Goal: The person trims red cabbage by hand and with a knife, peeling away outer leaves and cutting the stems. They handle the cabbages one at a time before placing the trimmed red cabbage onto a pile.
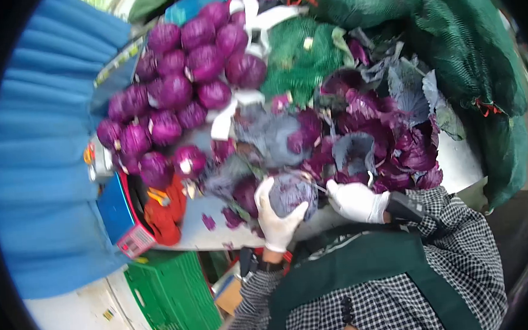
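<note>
A dull purple-grey cabbage point(292, 196) lies near the table's front edge. My left hand point(277, 215), in a white glove, is wrapped around its left and lower side. To its right, my white-gloved right hand point(357, 201) is closed around a knife point(318, 188) whose thin blade points at the cabbage; the handle is mostly hidden in the glove. Loose outer leaves point(389, 139) are heaped just beyond my right hand. Peeled, shiny purple cabbages point(172, 91) form a pile at the back left.
Green mesh sacks point(449, 26) stand at the right and back. A blue curtain point(48, 148) hangs on the left. A box point(117, 216) with a red cloth point(165, 216) stands at the table's left edge. Below it is a green crate point(172, 294).
</note>
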The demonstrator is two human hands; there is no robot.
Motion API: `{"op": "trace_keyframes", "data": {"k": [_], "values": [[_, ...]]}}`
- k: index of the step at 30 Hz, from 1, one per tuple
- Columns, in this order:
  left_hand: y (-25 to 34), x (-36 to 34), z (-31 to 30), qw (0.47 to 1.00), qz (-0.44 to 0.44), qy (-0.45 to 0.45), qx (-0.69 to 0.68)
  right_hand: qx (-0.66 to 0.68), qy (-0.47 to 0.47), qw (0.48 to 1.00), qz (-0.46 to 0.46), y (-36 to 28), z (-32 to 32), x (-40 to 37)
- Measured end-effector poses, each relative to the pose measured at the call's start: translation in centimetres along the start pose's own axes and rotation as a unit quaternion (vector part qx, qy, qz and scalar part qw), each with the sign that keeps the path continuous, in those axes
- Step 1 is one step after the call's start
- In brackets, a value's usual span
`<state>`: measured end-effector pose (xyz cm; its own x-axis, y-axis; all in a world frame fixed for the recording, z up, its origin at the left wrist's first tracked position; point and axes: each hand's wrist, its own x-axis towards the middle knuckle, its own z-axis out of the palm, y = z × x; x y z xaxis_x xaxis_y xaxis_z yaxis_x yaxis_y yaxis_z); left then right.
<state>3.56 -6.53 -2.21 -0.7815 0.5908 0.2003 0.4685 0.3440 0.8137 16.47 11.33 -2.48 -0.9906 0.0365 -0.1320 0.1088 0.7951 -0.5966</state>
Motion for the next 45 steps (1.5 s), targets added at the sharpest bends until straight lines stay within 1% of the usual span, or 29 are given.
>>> {"op": "trace_keyframes", "data": {"k": [2,4,5,6,7,8,9,10,11,12,14,16,18,20,22,24,26,28,29,30,32,33,34,36,38,40,42,43,45], "values": [[-0.8,-0.1,0.1,0.998,-0.026,0.000,-0.058,-0.072,0.054,0.996,-0.017,0.9,2.9,0.7],[-1.8,-0.6,0.7,0.992,-0.058,0.008,-0.111,-0.151,-0.011,0.985,0.078,0.5,3.7,1.0],[-1.3,-0.5,0.8,0.996,-0.035,-0.012,-0.076,-0.292,0.379,0.862,0.166,0.9,6.5,2.5],[-0.7,-0.4,0.2,0.999,-0.021,-0.015,-0.031,-0.364,0.697,0.583,0.202,1.0,9.0,4.2],[-0.1,-0.2,0.0,1.000,0.003,-0.024,-0.002,-0.414,0.530,0.740,-0.018,3.2,8.8,0.9],[0.3,-0.4,-0.2,0.999,0.022,-0.032,0.031,-0.407,0.540,0.736,-0.040,3.3,7.6,0.7],[0.4,-0.5,0.1,0.999,0.029,-0.010,0.038,-0.250,0.286,0.925,-0.015,3.0,5.6,0.6],[0.0,-0.4,0.2,1.000,0.008,-0.006,0.029,-0.073,-0.011,0.997,0.018,2.4,3.5,0.3],[-0.9,-0.3,0.2,1.000,-0.006,0.002,0.014,-0.030,0.043,0.999,0.008,0.6,1.7,0.5],[-1.7,-0.3,0.3,1.000,-0.021,0.010,-0.003,-0.035,0.054,0.997,-0.043,5.0,7.1,2.1],[0.2,-0.4,0.3,1.000,-0.008,0.007,0.026,0.037,-0.048,0.994,0.095,3.2,4.5,2.4],[0.6,-0.7,-0.1,0.998,0.004,0.011,0.064,0.012,-0.076,0.987,0.144,0.5,1.1,1.7],[0.1,-0.6,-0.2,0.999,-0.015,-0.006,0.028,-0.044,-0.094,0.986,0.133,-0.5,-0.4,0.3],[0.0,-0.6,-0.4,1.000,-0.021,0.004,0.010,-0.033,-0.074,0.992,0.097,3.4,4.2,0.1],[0.1,-0.6,-0.2,1.000,-0.026,0.012,0.010,-0.070,-0.027,0.993,0.091,0.5,2.5,0.4],[0.2,-0.6,-0.4,1.000,-0.018,0.012,0.012,-0.062,-0.003,0.992,0.106,1.9,4.8,1.4],[0.8,-1.3,-1.1,0.993,-0.052,-0.021,0.100,-0.072,-0.009,0.993,0.094,0.8,4.0,0.8],[1.6,-1.7,-2.2,0.989,-0.098,-0.066,0.087,-0.080,0.001,0.993,0.084,0.3,2.6,0.2],[1.0,-1.8,-2.3,0.993,-0.063,-0.059,0.075,-0.027,0.007,0.996,0.086,0.9,3.1,0.6],[0.2,-2.1,-2.2,0.996,-0.026,-0.050,0.062,-0.085,-0.016,0.991,0.104,1.3,3.2,0.1],[-4.0,-3.0,-0.8,0.996,-0.020,0.009,-0.082,-0.094,0.003,0.991,0.096,0.4,1.3,-0.6],[-2.9,-3.3,-1.2,0.970,-0.084,0.026,-0.229,-0.066,0.027,0.995,0.072,2.0,2.2,-0.4],[-3.2,-3.4,-1.5,0.964,-0.092,0.054,-0.245,-0.067,0.032,0.994,0.075,2.4,2.0,-0.3],[-3.8,-3.6,-2.1,0.859,-0.207,0.064,-0.464,-0.023,0.055,0.989,0.136,3.1,1.4,-0.1],[-3.8,-3.9,-2.5,0.854,-0.216,0.053,-0.470,-0.039,0.096,0.986,0.128,4.0,-0.5,-0.7],[-2.4,-3.8,-2.8,0.786,-0.198,0.082,-0.580,-0.059,0.118,0.985,0.114,7.7,-1.9,-0.8],[-1.6,-3.6,-3.0,0.790,-0.184,0.072,-0.580,-0.032,0.151,0.984,0.084,9.7,-3.7,-0.9],[-1.3,-3.5,-2.9,0.802,-0.172,0.072,-0.567,0.021,0.138,0.985,0.104,9.6,-4.3,-0.8],[-1.4,-3.4,-2.8,0.815,-0.165,0.060,-0.553,0.010,0.106,0.991,0.082,10.4,-3.4,-0.3]]}}
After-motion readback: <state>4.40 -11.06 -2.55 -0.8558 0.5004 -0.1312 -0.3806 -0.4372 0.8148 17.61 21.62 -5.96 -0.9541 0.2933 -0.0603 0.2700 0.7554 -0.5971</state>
